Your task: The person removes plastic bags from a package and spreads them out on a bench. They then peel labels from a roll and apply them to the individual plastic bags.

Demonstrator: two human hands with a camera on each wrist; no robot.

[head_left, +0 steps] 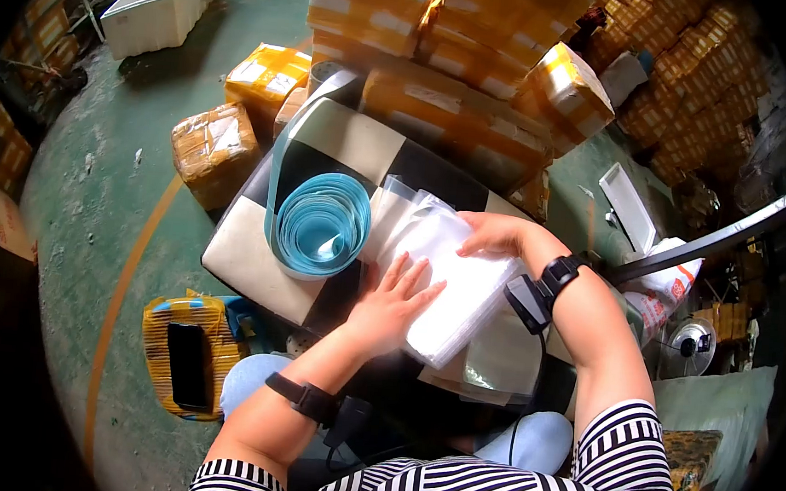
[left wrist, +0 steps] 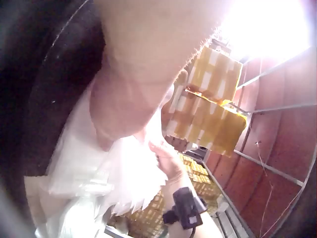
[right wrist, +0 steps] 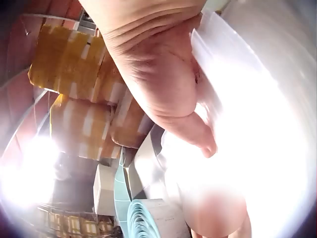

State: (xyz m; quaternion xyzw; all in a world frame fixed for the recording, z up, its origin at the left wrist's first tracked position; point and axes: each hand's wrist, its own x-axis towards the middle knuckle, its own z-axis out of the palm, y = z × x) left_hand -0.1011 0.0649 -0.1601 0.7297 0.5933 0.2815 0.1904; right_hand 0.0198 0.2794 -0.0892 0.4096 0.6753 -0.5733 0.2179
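A thick stack of clear plastic bags (head_left: 463,297) lies on a black-and-white checkered cushioned surface (head_left: 255,235). My left hand (head_left: 391,308) rests on its near left side with fingers spread. At the far right edge my right hand (head_left: 493,235) grips the stack, thumb on top and the other fingers hidden. The right wrist view shows the right thumb (right wrist: 190,131) over the bags, which glare white there. A roll of light-blue plastic strip (head_left: 319,226) stands left of the stack, its loose end running up behind. Loose clear bags (head_left: 499,369) lie under the stack's near side.
Taped cartons (head_left: 459,112) are piled just behind the cushioned surface, with smaller taped boxes (head_left: 214,144) at left. A black phone (head_left: 188,366) lies on a taped bundle at lower left. A white foam box (head_left: 158,7) sits farther back; a small fan (head_left: 688,347) stands at right.
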